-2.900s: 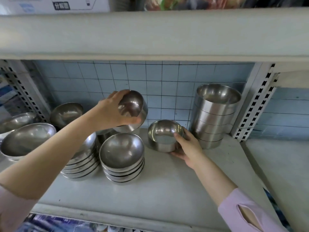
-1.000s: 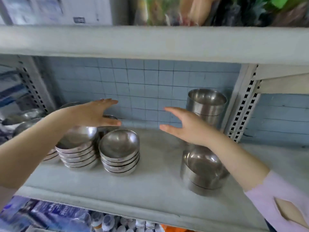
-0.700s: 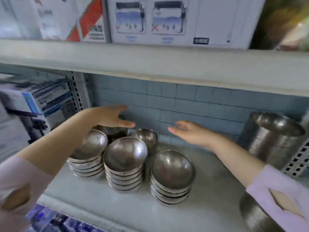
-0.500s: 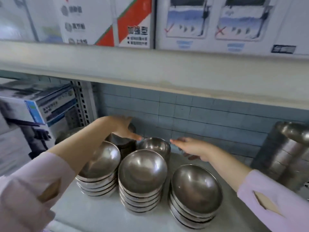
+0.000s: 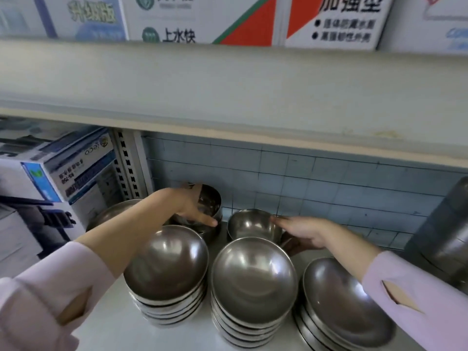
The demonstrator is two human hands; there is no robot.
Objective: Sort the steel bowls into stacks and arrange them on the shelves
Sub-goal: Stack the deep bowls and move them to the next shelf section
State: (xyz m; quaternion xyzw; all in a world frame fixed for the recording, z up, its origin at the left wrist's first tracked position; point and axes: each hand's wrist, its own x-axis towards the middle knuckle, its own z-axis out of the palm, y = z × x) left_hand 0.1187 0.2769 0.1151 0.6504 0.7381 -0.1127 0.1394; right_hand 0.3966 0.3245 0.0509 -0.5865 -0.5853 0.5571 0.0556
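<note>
Three stacks of wide steel bowls stand at the front of the shelf (image 5: 121, 323): a left stack (image 5: 164, 262), a middle stack (image 5: 253, 274) and a right stack (image 5: 342, 302). Behind them, my left hand (image 5: 190, 206) grips a dark, tilted steel bowl (image 5: 211, 202), fingers over its top rim and thumb below. My right hand (image 5: 304, 233) holds the right side of a smaller steel bowl (image 5: 249, 224), fingers on its rim and thumb lower on its wall. Another bowl (image 5: 111, 215) shows behind my left forearm.
A tall stack of straight-sided steel containers (image 5: 443, 236) stands at the far right. The thick upper shelf board (image 5: 228, 92) hangs low overhead. A perforated upright (image 5: 128, 168) and cardboard boxes (image 5: 63, 178) close off the left. A blue tiled wall (image 5: 329, 183) is behind.
The view has swung left and closer to the bowl stacks. Both hands have reached to the back of the shelf, and each has taken hold of a bowl there.
</note>
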